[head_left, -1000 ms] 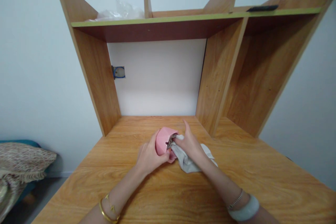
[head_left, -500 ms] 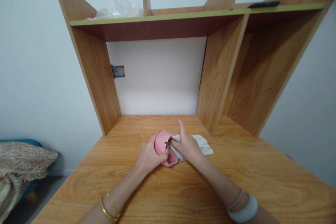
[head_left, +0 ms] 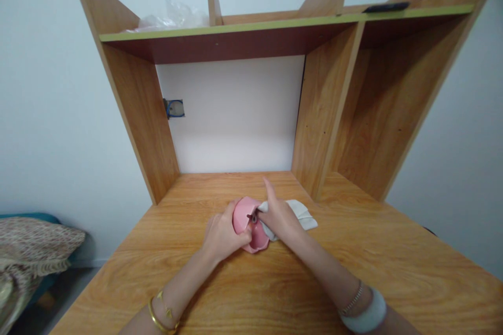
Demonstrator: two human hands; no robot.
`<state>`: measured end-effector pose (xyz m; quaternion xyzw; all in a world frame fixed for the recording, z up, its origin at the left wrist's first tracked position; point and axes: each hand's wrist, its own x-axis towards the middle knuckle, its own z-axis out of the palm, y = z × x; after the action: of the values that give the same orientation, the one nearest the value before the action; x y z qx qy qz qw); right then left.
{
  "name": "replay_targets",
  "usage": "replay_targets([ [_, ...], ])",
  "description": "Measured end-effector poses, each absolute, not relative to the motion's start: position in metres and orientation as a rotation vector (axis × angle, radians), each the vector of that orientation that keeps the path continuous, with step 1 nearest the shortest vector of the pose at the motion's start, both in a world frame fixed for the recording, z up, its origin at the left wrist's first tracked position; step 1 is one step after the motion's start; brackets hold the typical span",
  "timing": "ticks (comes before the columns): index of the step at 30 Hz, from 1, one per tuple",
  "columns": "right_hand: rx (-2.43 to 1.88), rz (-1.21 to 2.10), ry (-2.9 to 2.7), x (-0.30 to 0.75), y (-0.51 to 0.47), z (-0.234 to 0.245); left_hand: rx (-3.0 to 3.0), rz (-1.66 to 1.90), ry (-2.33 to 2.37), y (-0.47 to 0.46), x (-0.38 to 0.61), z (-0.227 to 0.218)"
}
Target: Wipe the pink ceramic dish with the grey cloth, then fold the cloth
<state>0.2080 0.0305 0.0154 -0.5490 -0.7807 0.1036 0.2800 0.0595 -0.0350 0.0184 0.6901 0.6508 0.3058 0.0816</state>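
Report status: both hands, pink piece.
Left hand gripping pink piece. Right hand holding pale cloth at its open side. Right hand partly hides pale cloth.

Gold at Seven O'Clock, Pale at Five

The left forearm (head_left: pixel 190 280) wears a smooth, rounded gold bangle (head_left: pixel 153 317) and, nearer the bare left hand (head_left: pixel 223 235), a fine gold chain (head_left: pixel 165 305) with small charms (head_left: pixel 168 312). Beyond the bare right hand (head_left: pixel 281 221), the right forearm (head_left: pixel 328 269) carries a slim, beaded-looking bracelet (head_left: pixel 353 299) and a broad grey-white band (head_left: pixel 367 312).
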Motion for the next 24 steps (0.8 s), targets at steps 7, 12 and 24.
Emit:
replay_targets([
  [7, -1.306, -0.074, -2.277, 0.209, 0.019, 0.026, 2.222, 0.793, 1.984, -0.04, 0.057, 0.025],
  [12, -1.333, -0.012, -2.222, 0.208, 0.022, 0.018, 2.279, 0.813, 1.965, -0.039, 0.052, 0.025],
  [24, -1.082, 0.745, -1.531, 0.198, 0.039, 0.002, 1.947, 1.301, 1.423, -0.024, 0.049, 0.005],
])
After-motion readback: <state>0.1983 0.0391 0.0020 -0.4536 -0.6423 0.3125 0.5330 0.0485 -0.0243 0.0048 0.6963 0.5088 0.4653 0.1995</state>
